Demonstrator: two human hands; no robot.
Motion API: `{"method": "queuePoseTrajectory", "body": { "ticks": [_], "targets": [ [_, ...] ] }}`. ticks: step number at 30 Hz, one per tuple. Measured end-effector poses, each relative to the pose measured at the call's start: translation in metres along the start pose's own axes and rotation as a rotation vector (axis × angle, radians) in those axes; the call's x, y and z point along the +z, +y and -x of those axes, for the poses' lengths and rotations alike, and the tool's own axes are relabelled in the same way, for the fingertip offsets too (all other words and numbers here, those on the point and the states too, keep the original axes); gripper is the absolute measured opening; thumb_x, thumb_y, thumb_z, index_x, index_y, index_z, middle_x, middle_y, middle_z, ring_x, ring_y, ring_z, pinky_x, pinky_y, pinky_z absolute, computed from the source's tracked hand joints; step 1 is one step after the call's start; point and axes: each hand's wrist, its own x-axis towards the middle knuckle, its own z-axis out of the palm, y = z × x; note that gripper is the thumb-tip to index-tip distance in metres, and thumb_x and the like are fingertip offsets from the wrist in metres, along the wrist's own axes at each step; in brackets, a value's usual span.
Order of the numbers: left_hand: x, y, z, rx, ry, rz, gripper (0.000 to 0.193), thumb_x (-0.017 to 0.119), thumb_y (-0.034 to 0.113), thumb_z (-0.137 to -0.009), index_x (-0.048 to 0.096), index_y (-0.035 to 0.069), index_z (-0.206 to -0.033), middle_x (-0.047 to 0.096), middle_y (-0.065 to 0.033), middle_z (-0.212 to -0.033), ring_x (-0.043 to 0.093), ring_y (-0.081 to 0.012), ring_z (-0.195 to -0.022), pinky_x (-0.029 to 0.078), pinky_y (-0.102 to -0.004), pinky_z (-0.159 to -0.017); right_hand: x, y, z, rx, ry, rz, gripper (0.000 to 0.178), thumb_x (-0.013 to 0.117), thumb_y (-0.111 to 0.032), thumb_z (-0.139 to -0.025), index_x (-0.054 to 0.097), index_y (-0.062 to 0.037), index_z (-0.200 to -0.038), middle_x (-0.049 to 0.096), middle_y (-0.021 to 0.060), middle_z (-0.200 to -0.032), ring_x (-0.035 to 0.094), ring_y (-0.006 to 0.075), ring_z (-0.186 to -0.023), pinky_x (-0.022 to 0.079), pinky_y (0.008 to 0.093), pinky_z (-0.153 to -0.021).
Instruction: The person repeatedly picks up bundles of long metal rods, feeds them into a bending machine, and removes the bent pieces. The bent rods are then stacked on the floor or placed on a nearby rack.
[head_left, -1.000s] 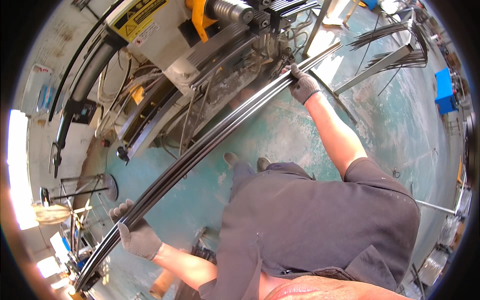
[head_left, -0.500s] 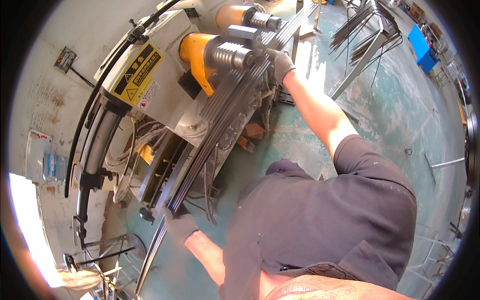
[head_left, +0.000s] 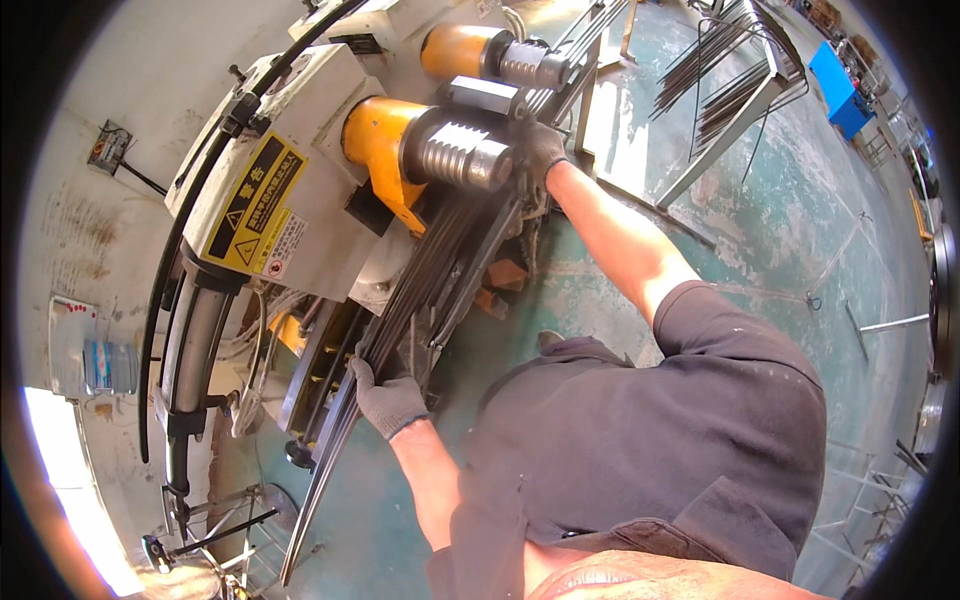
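A bundle of long, thin dark metal rods (head_left: 428, 275) runs slantwise along the front of a grey machine (head_left: 300, 160). My left hand (head_left: 388, 398), in a grey knit glove, is closed round the rods toward their near lower end, thumb on top. Further up, my gloved right hand (head_left: 543, 152) grips the bundle beside a ribbed steel roller (head_left: 465, 155) on an orange mount (head_left: 380, 130). Its fingertips are hidden behind the rods and machine parts. A second ribbed roller (head_left: 535, 65) sits beyond it, with rods passing close by.
A metal rack (head_left: 735, 125) holding more rods stands at the far right, near a blue box (head_left: 840, 90). On the left, a black hose (head_left: 160, 300) curves down past the machine. A warning label (head_left: 255, 205) is on its casing. Stands (head_left: 230, 520) occupy the lower left.
My left hand has moved up along the rods toward the machine. My right hand has shifted slightly left and down. The bundle now lies closer in against the machine, and the view has shifted a little.
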Motion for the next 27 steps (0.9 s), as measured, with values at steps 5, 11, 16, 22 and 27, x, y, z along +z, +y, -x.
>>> {"method": "queuePoseTrajectory", "body": {
  "ticks": [5, 11, 16, 22, 27],
  "targets": [
    [-0.031, 0.013, -0.027, 0.032, -0.246, 0.013, 0.033, 0.059, 0.025, -0.109, 0.068, 0.001, -0.129, 0.071, -0.0140, -0.133, 0.064, -0.0319, -0.127, 0.047, -0.0516, -0.117, 0.019, 0.040, -0.063, -0.183, 0.117, 0.112, 0.063, 0.050, -0.054, -0.106, 0.078, 0.0027, -0.106, 0.079, 0.0183, -0.104, 0.074, 0.0343, -0.105, 0.054, 0.0410, -0.093],
    [-0.077, 0.061, -0.005, 0.463, 0.127, -0.431, 0.036, 0.051, 0.023, -0.112, 0.068, -0.004, -0.129, 0.073, -0.0149, -0.130, 0.068, -0.0298, -0.122, 0.052, -0.0459, -0.114, -0.018, -0.061, 0.054, 0.223, 0.010, -0.369, 0.064, 0.051, -0.059, -0.107, 0.076, -0.0002, -0.109, 0.077, 0.0152, -0.100, 0.074, 0.0240, -0.094, 0.055, 0.0375, -0.077],
    [-0.057, 0.038, -0.016, 0.322, 0.129, -0.111, 0.040, 0.059, 0.031, -0.110, 0.069, 0.000, -0.132, 0.074, -0.0131, -0.130, 0.071, -0.0270, -0.118, 0.055, -0.0428, -0.109, -0.013, -0.034, 0.043, 0.167, 0.075, -0.358, 0.073, 0.046, -0.064, -0.108, 0.075, 0.0024, -0.111, 0.076, 0.0172, -0.101, 0.072, 0.0300, -0.092, 0.053, 0.0418, -0.082],
    [-0.018, -0.029, -0.022, 0.079, -0.046, -0.024, 0.046, 0.053, 0.036, -0.111, 0.065, 0.000, -0.136, 0.068, -0.0173, -0.140, 0.062, -0.0354, -0.131, 0.046, -0.0534, -0.117, -0.005, 0.076, -0.010, -0.215, 0.244, -0.009, 0.066, 0.051, -0.060, -0.109, 0.072, 0.0006, -0.125, 0.075, 0.0161, -0.110, 0.067, 0.0297, -0.101, 0.051, 0.0378, -0.093],
    [-0.046, 0.004, -0.013, 0.340, 0.120, -0.006, 0.040, 0.050, 0.030, -0.113, 0.063, -0.001, -0.136, 0.066, -0.0175, -0.140, 0.062, -0.0350, -0.131, 0.050, -0.0525, -0.116, -0.040, 0.077, 0.039, -0.009, 0.138, -0.340, 0.057, 0.059, -0.052, -0.108, 0.070, 0.0004, -0.129, 0.077, 0.0104, -0.108, 0.066, 0.0233, -0.096, 0.051, 0.0355, -0.089]
  ]
}}
